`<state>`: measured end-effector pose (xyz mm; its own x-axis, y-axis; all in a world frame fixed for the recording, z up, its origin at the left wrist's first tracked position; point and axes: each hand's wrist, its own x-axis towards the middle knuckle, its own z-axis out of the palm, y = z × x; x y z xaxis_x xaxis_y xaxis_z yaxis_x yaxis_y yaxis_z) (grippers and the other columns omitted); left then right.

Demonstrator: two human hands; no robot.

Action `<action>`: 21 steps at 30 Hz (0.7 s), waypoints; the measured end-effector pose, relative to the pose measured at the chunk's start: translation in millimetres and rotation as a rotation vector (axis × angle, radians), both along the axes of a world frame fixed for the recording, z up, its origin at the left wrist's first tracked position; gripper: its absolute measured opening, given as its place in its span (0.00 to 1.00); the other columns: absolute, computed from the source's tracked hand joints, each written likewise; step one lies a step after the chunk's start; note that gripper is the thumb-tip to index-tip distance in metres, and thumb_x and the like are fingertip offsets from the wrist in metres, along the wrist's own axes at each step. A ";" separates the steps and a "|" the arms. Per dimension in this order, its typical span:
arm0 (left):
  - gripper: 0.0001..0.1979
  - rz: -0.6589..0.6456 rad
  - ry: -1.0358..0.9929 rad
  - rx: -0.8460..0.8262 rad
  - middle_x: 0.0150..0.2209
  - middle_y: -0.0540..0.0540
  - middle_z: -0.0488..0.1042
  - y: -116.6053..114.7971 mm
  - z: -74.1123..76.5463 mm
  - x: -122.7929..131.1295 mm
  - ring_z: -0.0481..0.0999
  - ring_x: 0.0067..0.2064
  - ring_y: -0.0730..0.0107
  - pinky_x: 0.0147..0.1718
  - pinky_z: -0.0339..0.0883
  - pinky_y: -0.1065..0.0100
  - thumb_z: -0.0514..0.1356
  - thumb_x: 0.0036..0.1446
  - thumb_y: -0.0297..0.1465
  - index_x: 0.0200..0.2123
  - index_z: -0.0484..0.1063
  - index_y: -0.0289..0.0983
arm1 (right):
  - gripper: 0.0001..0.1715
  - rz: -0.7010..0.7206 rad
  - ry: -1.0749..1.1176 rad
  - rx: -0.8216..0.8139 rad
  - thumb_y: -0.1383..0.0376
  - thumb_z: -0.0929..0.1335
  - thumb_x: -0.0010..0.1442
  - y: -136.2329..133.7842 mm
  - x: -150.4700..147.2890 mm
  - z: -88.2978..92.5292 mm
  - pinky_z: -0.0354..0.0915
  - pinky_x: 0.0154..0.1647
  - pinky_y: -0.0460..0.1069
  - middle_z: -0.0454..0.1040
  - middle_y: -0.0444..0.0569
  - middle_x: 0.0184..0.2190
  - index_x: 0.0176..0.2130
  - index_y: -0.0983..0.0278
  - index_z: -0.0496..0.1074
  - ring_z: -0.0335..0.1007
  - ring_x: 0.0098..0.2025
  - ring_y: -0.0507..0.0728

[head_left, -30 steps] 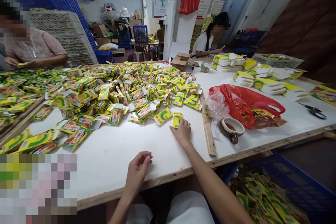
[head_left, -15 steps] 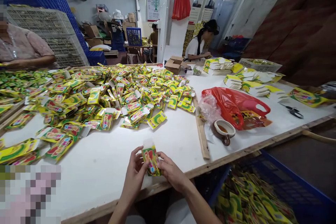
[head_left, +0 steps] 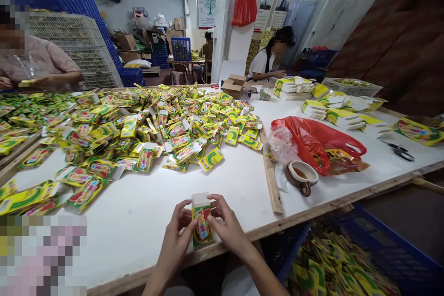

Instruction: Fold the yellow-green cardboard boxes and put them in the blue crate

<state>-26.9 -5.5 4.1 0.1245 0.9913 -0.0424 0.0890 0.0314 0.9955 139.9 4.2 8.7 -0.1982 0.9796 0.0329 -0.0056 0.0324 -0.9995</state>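
Note:
A small yellow, green and red carton (head_left: 201, 222) with a white top flap stands upright between my hands, just above the near edge of the white table (head_left: 222, 185). My left hand (head_left: 176, 239) pinches its left side with thumb and fingers. My right hand (head_left: 227, 227) grips its right side, fingers curled over the top. A big heap of the same flat cartons (head_left: 138, 125) covers the table's middle and left, beyond my hands.
A wooden strip (head_left: 270, 171) lies right of the heap, with a small bowl (head_left: 301, 174) and a red plastic bag (head_left: 319, 141) beside it. Scissors (head_left: 398, 150) and stacked cartons (head_left: 343, 108) lie at the right. A blue crate (head_left: 347, 263) of cartons sits below. Other people sit at the table's far side.
My right hand picked one carton from the heap's edge and brought it back to the near edge. My left hand has joined it, and both now hold the carton upright.

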 end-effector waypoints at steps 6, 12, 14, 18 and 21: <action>0.17 -0.078 0.099 -0.033 0.34 0.47 0.74 -0.2 1.6 -7.2 0.75 0.35 0.66 0.36 0.68 0.67 0.56 0.58 0.37 0.49 0.64 0.39 | 0.14 0.066 -0.120 0.006 0.71 0.64 0.56 10.3 3.6 -1.5 0.66 0.40 0.49 0.75 0.45 0.36 0.43 0.61 0.70 0.70 0.36 0.54; 0.13 -0.001 0.063 0.027 0.50 0.40 0.71 6.3 -1.3 -5.9 0.73 0.50 0.59 0.47 0.68 0.62 0.57 0.56 0.36 0.43 0.69 0.37 | 0.09 -0.020 -0.130 0.098 0.70 0.64 0.57 21.2 -7.1 -6.2 0.65 0.43 0.49 0.74 0.47 0.36 0.34 0.63 0.74 0.71 0.41 0.56; 0.13 0.045 0.018 0.060 0.51 0.41 0.70 7.4 -2.4 -2.8 0.71 0.52 0.58 0.50 0.66 0.60 0.57 0.56 0.35 0.44 0.68 0.38 | 0.10 -0.062 -0.082 0.111 0.71 0.64 0.56 21.3 -10.1 -8.6 0.66 0.43 0.49 0.74 0.47 0.36 0.37 0.63 0.72 0.71 0.41 0.55; 0.13 0.091 0.005 0.077 0.44 0.42 0.74 6.8 1.2 2.3 0.74 0.47 0.61 0.48 0.68 0.60 0.58 0.55 0.35 0.43 0.68 0.38 | 0.14 -0.106 -0.042 0.125 0.72 0.63 0.57 17.7 -12.9 -8.4 0.66 0.41 0.48 0.75 0.46 0.36 0.44 0.62 0.68 0.72 0.38 0.54; 0.10 0.107 0.065 0.071 0.39 0.43 0.76 7.0 7.3 5.3 0.75 0.43 0.61 0.45 0.68 0.62 0.58 0.55 0.36 0.37 0.71 0.37 | 0.07 -0.075 -0.136 0.188 0.69 0.65 0.57 15.2 -13.5 -1.3 0.65 0.41 0.48 0.75 0.47 0.35 0.37 0.63 0.73 0.70 0.39 0.55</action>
<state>-21.5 1.6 11.4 0.0176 0.9996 0.0238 0.1534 -0.0262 0.9878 126.4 19.4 7.5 -0.1398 0.9709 0.1944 0.1378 0.2135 -0.9672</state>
